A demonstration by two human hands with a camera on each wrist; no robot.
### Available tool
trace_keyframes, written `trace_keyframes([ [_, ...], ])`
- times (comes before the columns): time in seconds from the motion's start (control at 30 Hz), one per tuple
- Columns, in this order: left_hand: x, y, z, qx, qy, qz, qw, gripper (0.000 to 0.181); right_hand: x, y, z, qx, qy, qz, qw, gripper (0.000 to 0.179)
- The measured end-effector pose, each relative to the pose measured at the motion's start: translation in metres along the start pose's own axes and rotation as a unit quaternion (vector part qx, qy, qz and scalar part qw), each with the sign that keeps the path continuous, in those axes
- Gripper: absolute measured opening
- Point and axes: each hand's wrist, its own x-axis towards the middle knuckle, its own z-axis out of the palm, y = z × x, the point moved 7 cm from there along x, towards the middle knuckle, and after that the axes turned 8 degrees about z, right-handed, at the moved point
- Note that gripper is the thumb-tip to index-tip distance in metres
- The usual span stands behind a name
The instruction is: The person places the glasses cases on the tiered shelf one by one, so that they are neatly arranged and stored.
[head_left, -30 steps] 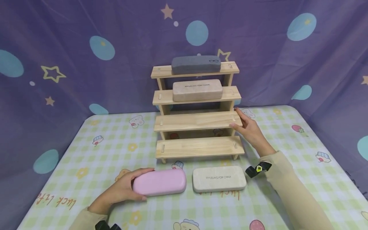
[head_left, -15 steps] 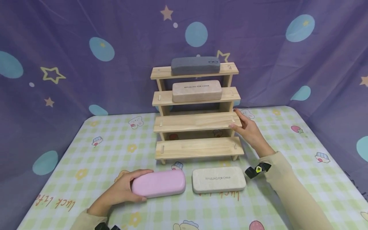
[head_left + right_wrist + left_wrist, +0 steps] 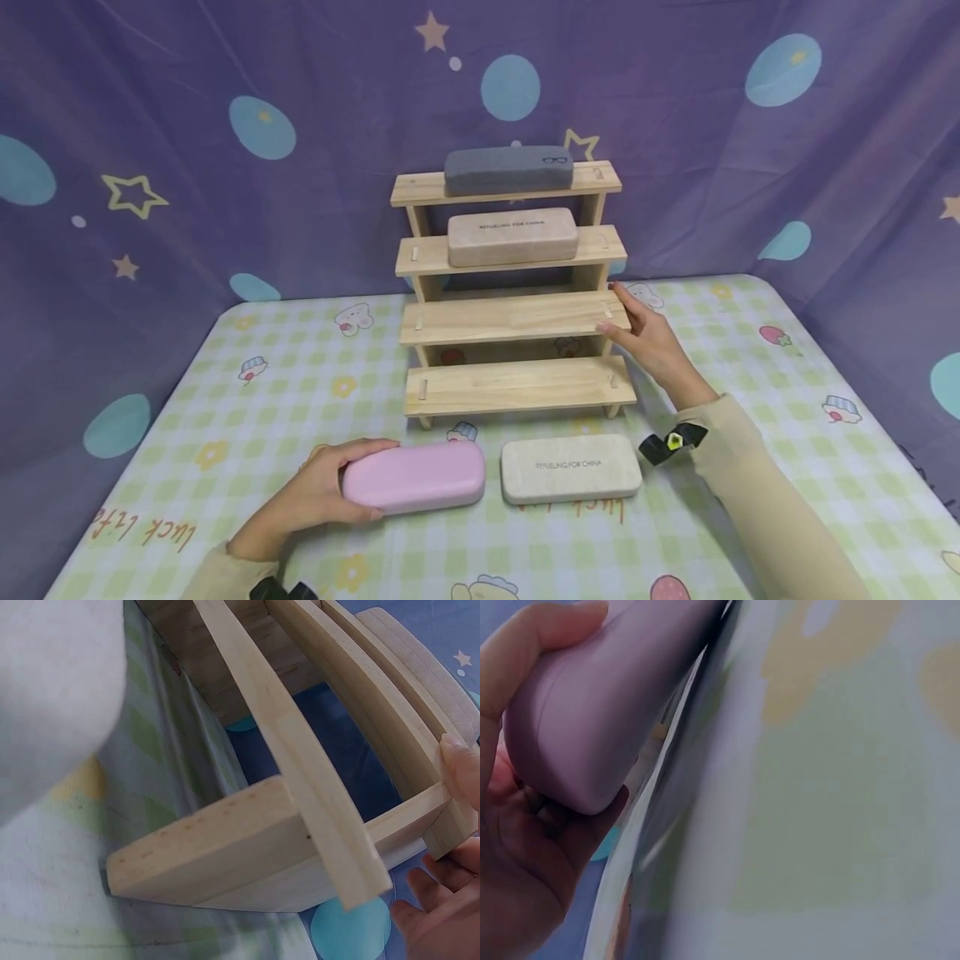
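The left hand (image 3: 311,493) is closed around the left end of a pink case (image 3: 416,477), its thumb along the near side and its fingers along the far side. The case lies lengthwise toward the left edge from the table's middle, nearer the front than the back; whether its whole underside touches the patterned tablecloth (image 3: 780,467) is hard to tell.

The right hand (image 3: 654,343) grips a wooden rack (image 3: 517,318) by the right end of its second shelf from the bottom, the thumb at the shelf's front edge and the fingers reaching round to the back edge. In the right wrist view, the thumb is on the wood and the other fingers are curled below it. Pale sleeves (image 3: 772,492) and black wrist straps (image 3: 672,443) cover the arms.

Just beside the pink case's right end, apart from it, a white case (image 3: 572,468) with printed lettering lies flat on the cloth, in front of the right half of the rack's bottom shelf.

The rack stands upright near the middle of the table's far edge. A beige case (image 3: 513,237), also lettered, rests midway along its third shelf; a blue-grey case (image 3: 508,172) with a small glasses drawing rests on the top shelf. Behind the table's far edge hangs a purple curtain (image 3: 360,75) with stars and blue ovals.
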Motion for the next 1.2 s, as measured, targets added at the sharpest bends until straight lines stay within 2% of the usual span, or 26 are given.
trace_keyframes([
  [0.2,0.003,-0.002,0.0,-0.048,-0.014,-0.017,0.9986,0.071,0.001,-0.001,0.0,0.009,-0.001,-0.009,0.9999,0.078],
  [0.33,0.005,-0.001,-0.003,-0.067,-0.017,-0.017,0.9975,0.071,0.001,0.0,0.001,0.015,0.0,-0.012,0.9998,0.078],
  [1.0,0.016,0.007,-0.014,-0.053,-0.023,-0.006,0.9983,0.071,-0.002,-0.003,0.001,0.006,-0.006,-0.009,0.9999,0.078],
  [1.2,0.02,0.011,-0.02,-0.041,-0.019,0.012,0.9989,0.071,-0.002,-0.002,0.0,0.001,-0.006,-0.006,1.0,0.078],
])
